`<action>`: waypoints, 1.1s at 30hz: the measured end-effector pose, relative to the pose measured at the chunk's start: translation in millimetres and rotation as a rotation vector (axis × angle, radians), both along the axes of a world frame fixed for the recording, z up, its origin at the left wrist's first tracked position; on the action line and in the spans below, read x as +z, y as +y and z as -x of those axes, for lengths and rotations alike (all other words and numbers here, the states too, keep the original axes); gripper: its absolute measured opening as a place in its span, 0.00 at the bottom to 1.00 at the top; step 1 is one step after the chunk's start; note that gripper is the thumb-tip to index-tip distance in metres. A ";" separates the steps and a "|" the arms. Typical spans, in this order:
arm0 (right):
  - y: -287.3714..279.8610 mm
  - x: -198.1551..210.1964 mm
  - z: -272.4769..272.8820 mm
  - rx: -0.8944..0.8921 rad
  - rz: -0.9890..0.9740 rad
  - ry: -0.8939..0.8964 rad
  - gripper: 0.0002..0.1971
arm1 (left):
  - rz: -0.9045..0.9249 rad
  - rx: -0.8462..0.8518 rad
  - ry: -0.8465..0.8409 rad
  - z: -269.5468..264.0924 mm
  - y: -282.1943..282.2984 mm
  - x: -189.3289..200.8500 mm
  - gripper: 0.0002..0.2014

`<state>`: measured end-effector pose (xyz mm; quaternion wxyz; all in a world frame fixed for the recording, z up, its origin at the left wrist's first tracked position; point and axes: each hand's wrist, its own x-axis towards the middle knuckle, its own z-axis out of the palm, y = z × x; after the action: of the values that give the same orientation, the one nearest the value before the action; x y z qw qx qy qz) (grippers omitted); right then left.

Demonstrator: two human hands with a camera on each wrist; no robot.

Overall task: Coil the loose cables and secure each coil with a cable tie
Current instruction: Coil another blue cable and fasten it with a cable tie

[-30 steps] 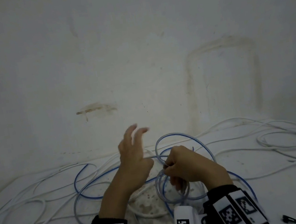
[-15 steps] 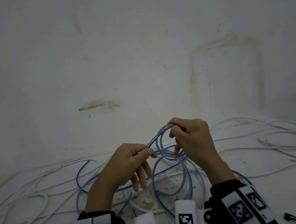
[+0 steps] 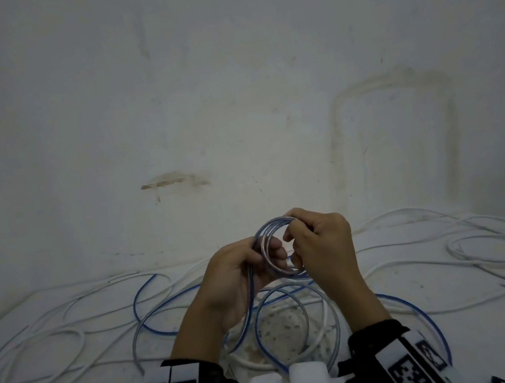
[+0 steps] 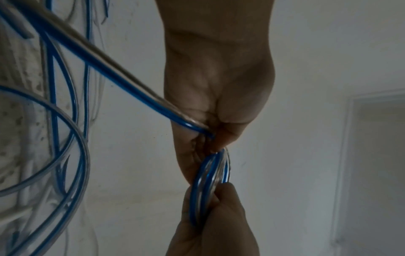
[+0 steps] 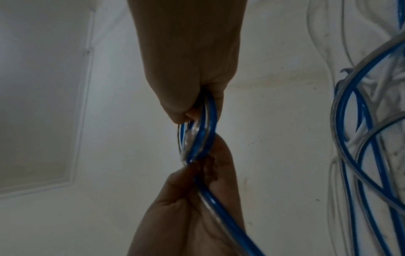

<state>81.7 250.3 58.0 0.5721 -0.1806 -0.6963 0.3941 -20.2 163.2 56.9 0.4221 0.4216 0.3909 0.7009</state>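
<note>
Holding a small coil (image 3: pixel 275 249) of blue-and-clear cable above the table (image 3: pixel 466 339), both hands are raised in front of the wall (image 3: pixel 229 95). The left hand (image 3: pixel 238 279) has its fingers curled round the coil's left side, and the free run of the cable (image 3: pixel 250 294) drops from this grip toward the table. The right hand (image 3: pixel 322 246) pinches the coil's right side with curled fingers and thumb. In the left wrist view the coil (image 4: pixel 210 183) spans the gap between the left hand (image 4: pixel 219 86) above and the right hand (image 4: pixel 214 225) below, with several turns lying side by side. In the right wrist view the same coil (image 5: pixel 197 136) sits between the right hand (image 5: pixel 190 69) and the left hand (image 5: pixel 197 199).

Below the hands, loose loops of the blue cable (image 3: pixel 286 328) lie on the table over a stained patch. White cables (image 3: pixel 39 357) lie spread across the table to the left, and further white cables (image 3: pixel 492 249) lie in loops to the right, well apart from the held coil.
</note>
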 end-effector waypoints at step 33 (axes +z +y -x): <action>-37.1 -1.7 -0.7 0.914 0.324 -1.179 0.47 | -0.413 0.382 -0.587 22.7 -14.5 15.9 0.21</action>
<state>82.4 213.2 56.3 -0.1482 -0.1366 -0.8254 0.5274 -42.9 148.7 72.8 0.2845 0.1993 0.1760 0.9211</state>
